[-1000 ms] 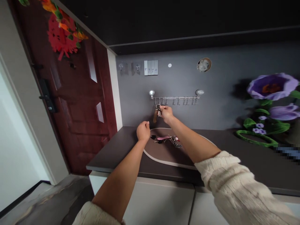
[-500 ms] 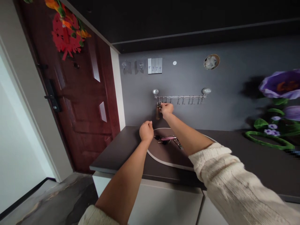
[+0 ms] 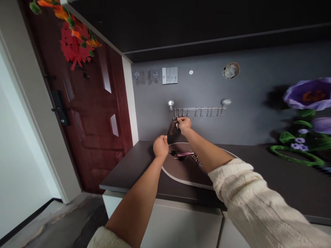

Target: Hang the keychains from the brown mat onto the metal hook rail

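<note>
My right hand (image 3: 184, 124) pinches a bunch of keys (image 3: 176, 124) by its metal ring, just under the leftmost hook of a metal hook rail (image 3: 204, 109) on the wall. Whether the ring is on that hook I cannot tell. A brown fob (image 3: 172, 128) dangles from the ring, tilted to the left. Lower and to the left, my left hand (image 3: 160, 146) is curled closed above the counter, its fingertips hidden from me. More keys with a pink strap (image 3: 185, 154) lie on a brown mat (image 3: 181, 174), partly behind my right forearm.
A dark shelf (image 3: 207, 24) overhangs the grey wall. Two clear adhesive hooks (image 3: 154, 75) and a white switch-like panel (image 3: 170, 75) are on the wall. Purple artificial flowers (image 3: 309, 94) stand at right on the counter (image 3: 129, 170). The red-brown door (image 3: 103, 137) is at left.
My right hand and the key ring have dropped slightly relative to the rail. The brown fob has swung a little left. My left hand has barely moved, and the view has shifted slightly.
</note>
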The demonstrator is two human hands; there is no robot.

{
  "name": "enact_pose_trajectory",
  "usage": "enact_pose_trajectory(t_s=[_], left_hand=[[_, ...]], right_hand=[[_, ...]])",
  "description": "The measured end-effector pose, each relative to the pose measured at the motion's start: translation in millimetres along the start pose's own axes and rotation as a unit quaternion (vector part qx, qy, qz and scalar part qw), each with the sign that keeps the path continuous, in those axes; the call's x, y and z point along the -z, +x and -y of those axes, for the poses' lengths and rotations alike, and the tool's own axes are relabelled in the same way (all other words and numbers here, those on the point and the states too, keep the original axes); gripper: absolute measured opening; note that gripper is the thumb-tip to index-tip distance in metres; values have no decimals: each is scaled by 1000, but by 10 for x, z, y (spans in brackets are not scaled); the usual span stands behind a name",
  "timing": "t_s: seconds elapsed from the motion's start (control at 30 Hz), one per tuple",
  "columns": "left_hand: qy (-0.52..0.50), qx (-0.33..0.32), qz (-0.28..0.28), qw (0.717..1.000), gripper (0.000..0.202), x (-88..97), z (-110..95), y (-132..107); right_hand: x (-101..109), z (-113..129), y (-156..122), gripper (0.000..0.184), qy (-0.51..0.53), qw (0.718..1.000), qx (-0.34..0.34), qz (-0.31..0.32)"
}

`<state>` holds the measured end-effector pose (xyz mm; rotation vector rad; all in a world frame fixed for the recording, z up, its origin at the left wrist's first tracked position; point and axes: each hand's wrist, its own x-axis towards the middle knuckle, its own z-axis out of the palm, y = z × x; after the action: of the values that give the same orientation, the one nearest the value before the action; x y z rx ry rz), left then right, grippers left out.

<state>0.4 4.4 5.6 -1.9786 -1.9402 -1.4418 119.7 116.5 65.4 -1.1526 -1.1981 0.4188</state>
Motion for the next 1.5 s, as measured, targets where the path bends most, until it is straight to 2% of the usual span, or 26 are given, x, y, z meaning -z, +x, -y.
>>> enact_pose_trajectory(t_s=[0.1, 0.27, 0.5, 0.63, 0.8, 1.0, 1.3, 1.5], left_hand=[[-2, -2, 3, 1000, 35, -12, 12, 4], [-16, -8, 15, 1000, 33, -24, 31, 8], [-71, -15, 53, 996, 23, -2, 50, -6], [-82, -16, 97, 992, 17, 13, 78, -25], [-58, -30, 158, 985, 17, 16, 135, -62], [45, -82, 210, 973, 23, 26, 181, -100], [96, -106, 203, 969, 14, 31, 196, -103], [61, -95, 187, 976, 16, 52, 159, -108]], right_hand=[[26, 4, -13, 14, 6, 1000, -15, -12], [123, 79, -116, 9, 41, 997, -44, 49], [404, 240, -426, 5, 17, 994, -71, 86], [554, 247, -651, 8, 24, 988, -71, 137], [661, 103, -944, 9, -39, 980, 1, 195], [769, -67, -1197, 12, -166, 957, 86, 220], [805, -212, -1247, 14, -286, 911, 137, 263], [801, -228, -1259, 11, -274, 918, 127, 258]])
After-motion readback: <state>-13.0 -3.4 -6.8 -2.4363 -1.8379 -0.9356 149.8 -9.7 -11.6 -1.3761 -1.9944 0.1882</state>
